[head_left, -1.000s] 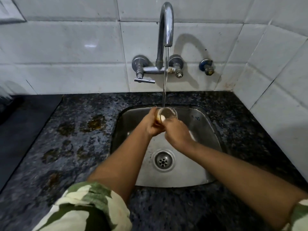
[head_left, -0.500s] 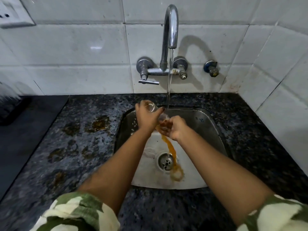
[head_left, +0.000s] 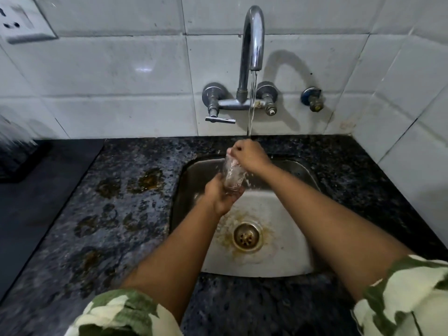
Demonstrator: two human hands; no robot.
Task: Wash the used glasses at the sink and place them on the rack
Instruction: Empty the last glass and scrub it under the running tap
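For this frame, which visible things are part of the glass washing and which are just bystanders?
In use: glass, held by left hand at its base and right hand at its rim; running tap; sink.

Bystanders: wall socket, spare valve, stained counter.

place: home kitchen | small stainless steel sink (head_left: pixel 286 260) set in speckled black granite counter (head_left: pixel 116 214) | curved chrome wall tap (head_left: pixel 252 44) running | white tiled wall (head_left: pixel 116 69)

Clear wet glass (head_left: pixel 233 175); dull, stained steel sink (head_left: pixel 286 251). Polished chrome tap (head_left: pixel 252 40), glossy white wall tiles (head_left: pixel 121 76). Speckled dark stone counter (head_left: pixel 121 214), wet.
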